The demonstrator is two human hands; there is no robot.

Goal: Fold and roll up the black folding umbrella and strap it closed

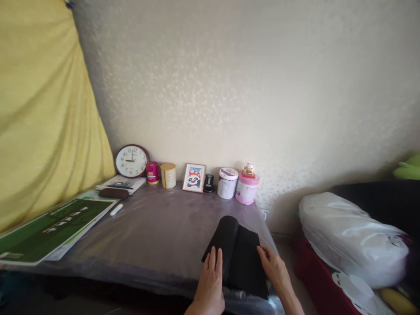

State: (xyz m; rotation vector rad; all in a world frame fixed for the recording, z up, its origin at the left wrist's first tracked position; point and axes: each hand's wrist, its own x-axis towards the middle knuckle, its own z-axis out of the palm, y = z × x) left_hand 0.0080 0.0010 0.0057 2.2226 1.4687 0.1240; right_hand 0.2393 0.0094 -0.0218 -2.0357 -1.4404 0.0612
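A plastic-covered table (pixel 157 236) stands against a patterned wall (pixel 229 87). The black folded cover (pixel 244 253) lies near the front right corner, between my hands. My left hand (pixel 210 282) rests flat on its left panel, fingers extended. My right hand (pixel 274 264), partly curled, meets its right edge; whether it grips, I cannot tell.

Along the back of the table (pixel 164 236), before the wall (pixel 246 87), stand from left to right a clock (pixel 132 161), a tin (pixel 152 173), a jar (pixel 168 176), a picture frame (pixel 194 177), a tub (pixel 227 186) and a second tub (pixel 246 194) with a figurine (pixel 249 170) on its lid. A poster (pixel 65 225) lies at the left, a marker (pixel 116 209) just right of it. At the near right lies a folder (pixel 245 258), the left hand (pixel 210 275) on its left part, the right hand (pixel 274 267) at its right edge; a bag (pixel 351 236) sits right of the table
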